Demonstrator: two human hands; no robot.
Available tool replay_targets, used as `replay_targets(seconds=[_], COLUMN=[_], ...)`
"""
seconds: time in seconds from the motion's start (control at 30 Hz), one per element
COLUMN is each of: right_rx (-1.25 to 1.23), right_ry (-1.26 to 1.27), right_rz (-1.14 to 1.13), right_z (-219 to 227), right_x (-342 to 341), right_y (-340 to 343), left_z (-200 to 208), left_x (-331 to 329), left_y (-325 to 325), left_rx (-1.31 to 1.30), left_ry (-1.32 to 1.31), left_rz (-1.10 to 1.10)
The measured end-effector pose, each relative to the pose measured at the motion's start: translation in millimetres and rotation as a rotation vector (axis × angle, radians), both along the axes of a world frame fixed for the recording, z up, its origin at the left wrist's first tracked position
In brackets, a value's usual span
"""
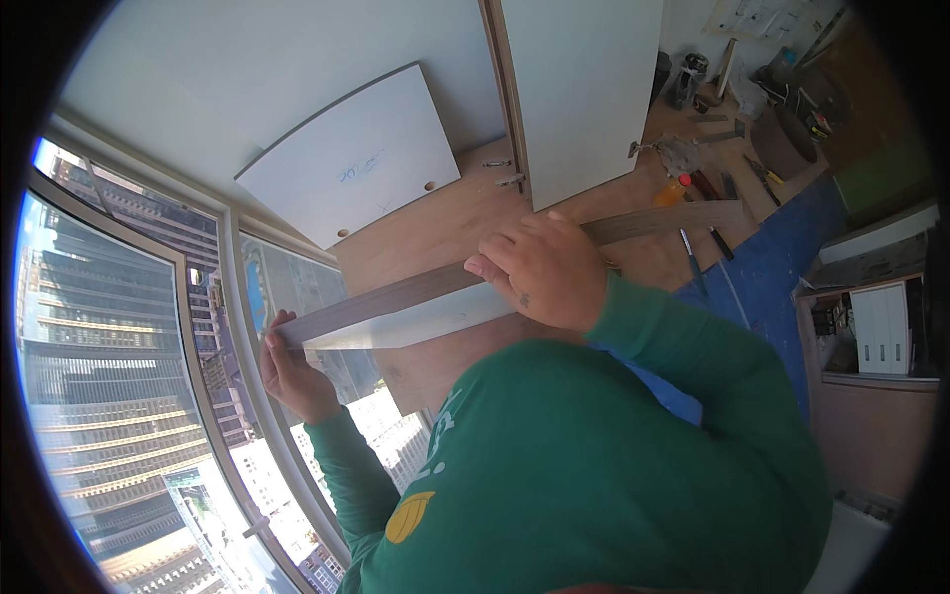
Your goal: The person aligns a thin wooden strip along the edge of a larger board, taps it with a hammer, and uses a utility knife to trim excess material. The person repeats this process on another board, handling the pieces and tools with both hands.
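Note:
A long narrow board (396, 300), with a grey-brown wood-grain edge on top and a white face toward me, lies across in front of my body. My left hand (300, 381) is closed around its left end, by the window, fingers at the far side. Over the middle of the board, my right hand (547, 269) grips the top edge with bent fingers; the palm hides part of the board. A wood-grain strip (673, 218) shows beyond the right hand and looks like the same board continuing.
A white panel (366, 148) with two round holes leans on the wall. A white cabinet door (584, 89) with hinges stands behind. Screwdrivers (690, 252), an orange bottle (673, 190) and pliers (767, 178) lie to the right. Window frames (233, 297) border the left.

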State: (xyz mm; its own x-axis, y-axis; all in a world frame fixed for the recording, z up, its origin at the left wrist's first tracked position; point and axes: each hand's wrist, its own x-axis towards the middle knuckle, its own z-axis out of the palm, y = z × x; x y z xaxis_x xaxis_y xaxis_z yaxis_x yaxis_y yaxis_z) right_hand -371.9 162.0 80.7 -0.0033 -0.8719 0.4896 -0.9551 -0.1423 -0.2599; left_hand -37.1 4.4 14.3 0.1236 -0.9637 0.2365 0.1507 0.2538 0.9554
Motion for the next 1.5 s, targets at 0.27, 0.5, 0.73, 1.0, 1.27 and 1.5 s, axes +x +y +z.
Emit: replay_targets(seconds=[0.27,0.5,0.73,1.0,1.27,1.5], right_rx=[0.019,-0.012,-0.101,-0.078,-0.048,-0.252], right_ry=[0.014,-0.013,-0.030,-0.056,-0.042,-0.178], right_rz=[-0.015,-0.019,-0.020,0.012,0.042,0.114], right_z=[-1.6,-3.7,-11.3,-9.4,-25.0,-16.5], right_x=[3.1,4.5,5.7,5.2,5.3,-2.5], right_y=[4.9,6.1,6.4,15.8,21.1,22.3], left_z=[2.9,4.3,0.5,-4.5,5.3,76.7], left_x=[-5.4,3.5,12.2,18.8,-2.5,-137.2], left_y=[8.3,10.7,14.0,10.9,16.3,58.5], left_rx=[0.013,0.078,0.101,0.089,-0.144,-0.796], left_ry=[0.155,-0.032,0.066,0.052,-0.335,-0.849], left_rz=[0.030,0.277,0.130,0.105,0.369,-0.327])
